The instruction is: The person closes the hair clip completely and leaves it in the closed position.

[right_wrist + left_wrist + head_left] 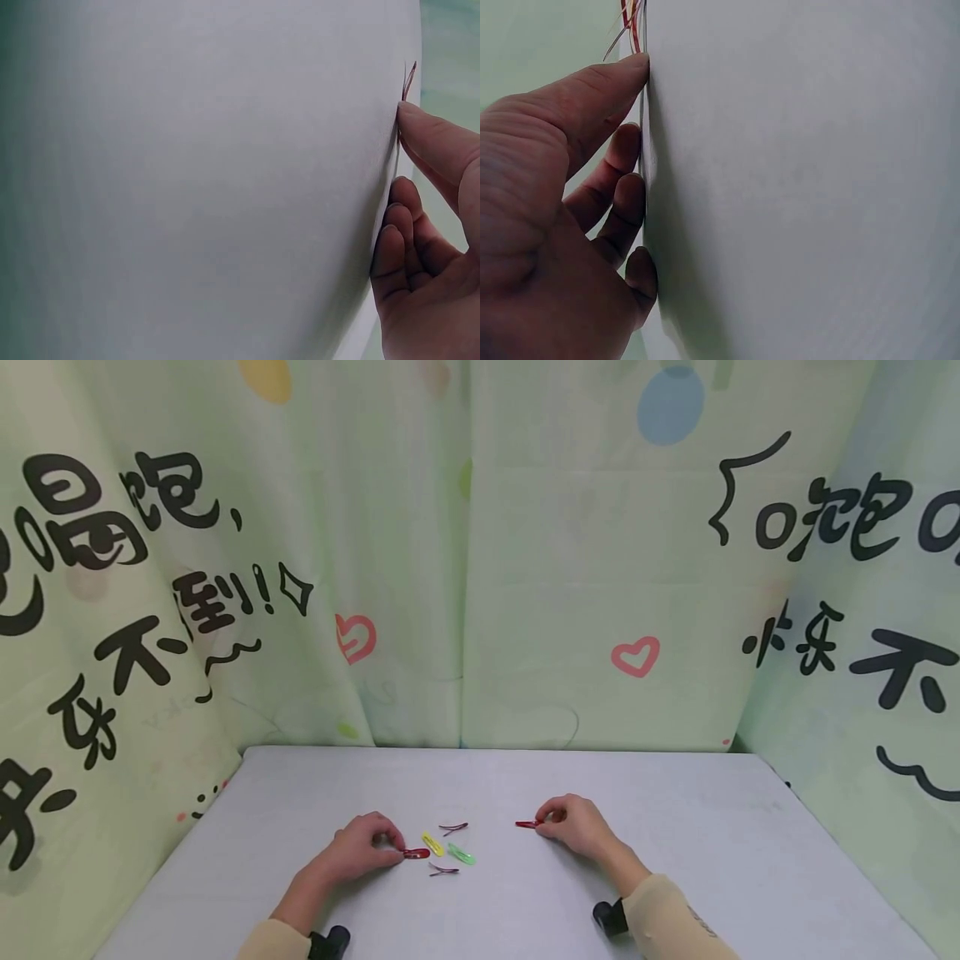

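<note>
While pinching a glossy oval red hair clip [417, 853] in left hand [363, 846], grips a slim red hair clip [526, 824] in right hand [577, 827].

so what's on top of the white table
On the white table lie a yellow clip, a green clip and two dark clips. The left fingers and right fingers each pinch a red clip. Tabletop under those fingers is covered.

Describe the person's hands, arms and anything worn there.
The left hand and right hand are ungloved. A beige fabric left sleeve and matching right sleeve show; the right bears a small, illegible dark marking. A rounded black device sits by the left sleeve, another by the right.
</note>
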A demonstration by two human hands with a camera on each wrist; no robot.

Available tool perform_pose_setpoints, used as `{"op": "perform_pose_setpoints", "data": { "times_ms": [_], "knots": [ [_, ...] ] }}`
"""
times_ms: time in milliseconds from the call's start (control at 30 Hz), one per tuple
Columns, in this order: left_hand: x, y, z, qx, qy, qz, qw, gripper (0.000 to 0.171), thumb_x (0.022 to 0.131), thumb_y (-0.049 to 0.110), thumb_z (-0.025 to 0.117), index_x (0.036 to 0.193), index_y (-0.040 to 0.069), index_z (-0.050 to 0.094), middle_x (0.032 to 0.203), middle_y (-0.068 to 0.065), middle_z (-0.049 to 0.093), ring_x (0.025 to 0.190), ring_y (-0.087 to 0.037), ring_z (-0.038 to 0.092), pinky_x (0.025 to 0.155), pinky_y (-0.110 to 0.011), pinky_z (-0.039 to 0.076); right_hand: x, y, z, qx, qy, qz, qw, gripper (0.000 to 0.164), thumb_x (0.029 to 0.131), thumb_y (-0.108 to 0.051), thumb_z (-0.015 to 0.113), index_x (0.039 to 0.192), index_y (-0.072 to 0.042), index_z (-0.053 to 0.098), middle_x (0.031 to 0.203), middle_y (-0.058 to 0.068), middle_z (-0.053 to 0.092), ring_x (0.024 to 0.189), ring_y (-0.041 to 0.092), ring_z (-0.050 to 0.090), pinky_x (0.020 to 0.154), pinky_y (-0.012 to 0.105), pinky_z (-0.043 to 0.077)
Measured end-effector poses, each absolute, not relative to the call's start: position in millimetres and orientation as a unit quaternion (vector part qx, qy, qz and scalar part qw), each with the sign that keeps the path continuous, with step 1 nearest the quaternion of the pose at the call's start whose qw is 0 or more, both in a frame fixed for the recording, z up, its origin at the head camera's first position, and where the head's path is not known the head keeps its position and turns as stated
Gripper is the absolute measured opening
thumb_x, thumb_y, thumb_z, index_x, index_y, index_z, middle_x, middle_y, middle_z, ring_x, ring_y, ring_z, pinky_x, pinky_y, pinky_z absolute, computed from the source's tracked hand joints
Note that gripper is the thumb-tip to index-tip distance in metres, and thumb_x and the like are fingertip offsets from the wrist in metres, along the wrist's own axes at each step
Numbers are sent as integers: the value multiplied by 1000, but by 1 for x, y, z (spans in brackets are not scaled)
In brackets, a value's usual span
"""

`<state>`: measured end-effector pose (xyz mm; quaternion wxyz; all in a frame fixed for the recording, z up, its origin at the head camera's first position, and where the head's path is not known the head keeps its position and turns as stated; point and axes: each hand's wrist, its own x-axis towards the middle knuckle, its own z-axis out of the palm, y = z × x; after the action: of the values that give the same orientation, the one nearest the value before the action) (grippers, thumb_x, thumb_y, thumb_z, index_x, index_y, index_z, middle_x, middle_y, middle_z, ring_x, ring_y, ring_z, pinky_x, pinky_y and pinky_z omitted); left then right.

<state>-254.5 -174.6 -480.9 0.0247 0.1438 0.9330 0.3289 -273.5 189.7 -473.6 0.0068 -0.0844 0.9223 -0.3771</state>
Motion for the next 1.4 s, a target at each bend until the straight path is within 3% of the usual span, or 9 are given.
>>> {"op": "perform_pose_setpoints", "data": {
  "times_ms": [733,900,1067,1233,1400],
  "knots": [
    [-255,-174,-481,148,935,319,39,17,82,12,82,74,21,69,90,10,60,90,-15,54,88,-65,34,-272,203,-470,-83,905,-417,-5,17,89,-14,77,106,-11,77,85,-1,60,78,17,52,69,33,45],
    [-254,-177,-478,168,917,359,34,12,84,8,79,79,15,70,91,6,60,91,-17,54,89,-54,41,-271,209,-469,-85,902,-422,-13,20,91,-16,77,109,-11,76,89,-2,62,78,17,54,67,32,46],
    [-251,-176,-471,161,899,405,35,9,88,8,77,85,13,70,94,3,62,92,-21,53,81,-40,45,-268,213,-464,-86,898,-430,-28,22,91,-16,76,112,-10,75,91,-2,65,81,17,55,68,32,47],
    [-250,-173,-464,165,887,431,29,7,90,10,75,88,14,69,90,4,63,91,-21,53,75,-36,43,-264,213,-458,-94,893,-439,-35,24,92,-17,76,114,-8,74,93,-2,65,82,17,55,68,32,47],
    [-248,-168,-458,191,874,447,16,5,90,8,73,89,11,69,85,4,64,86,-19,56,76,-37,42,-261,211,-451,-100,889,-446,-39,26,92,-17,76,117,-8,73,95,-1,64,84,18,55,71,32,48]
  ]
}}
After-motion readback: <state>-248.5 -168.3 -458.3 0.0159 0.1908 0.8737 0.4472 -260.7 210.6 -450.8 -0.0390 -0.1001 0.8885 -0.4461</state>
